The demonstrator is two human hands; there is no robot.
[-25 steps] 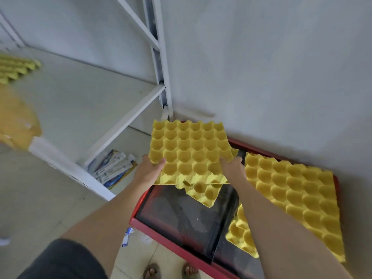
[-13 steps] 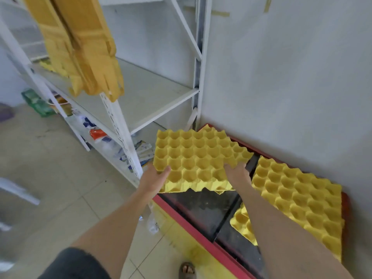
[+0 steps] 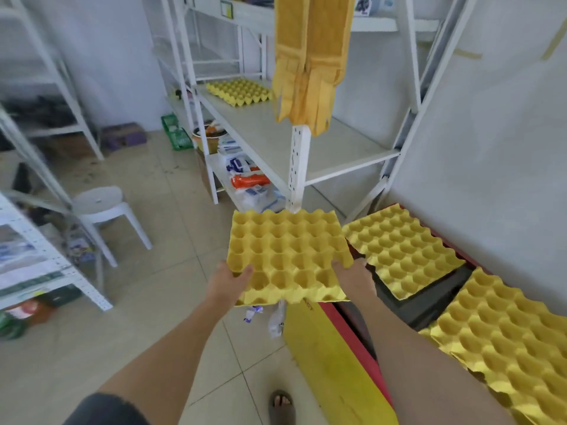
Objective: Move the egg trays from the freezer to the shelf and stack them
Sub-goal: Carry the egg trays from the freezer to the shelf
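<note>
Tray [image 3: 288, 256] gripped level by left hand [image 3: 228, 282] and right hand [image 3: 352, 279]; shelf stack [image 3: 239, 92] ahead, up-left, well apart.

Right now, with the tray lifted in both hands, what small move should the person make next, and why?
Probably carry the held egg tray forward and left toward the shelf. The left hand and right hand grip its near edge, it is already off the freezer, and the trays on the shelf at the far end look like the stack to join.
</note>
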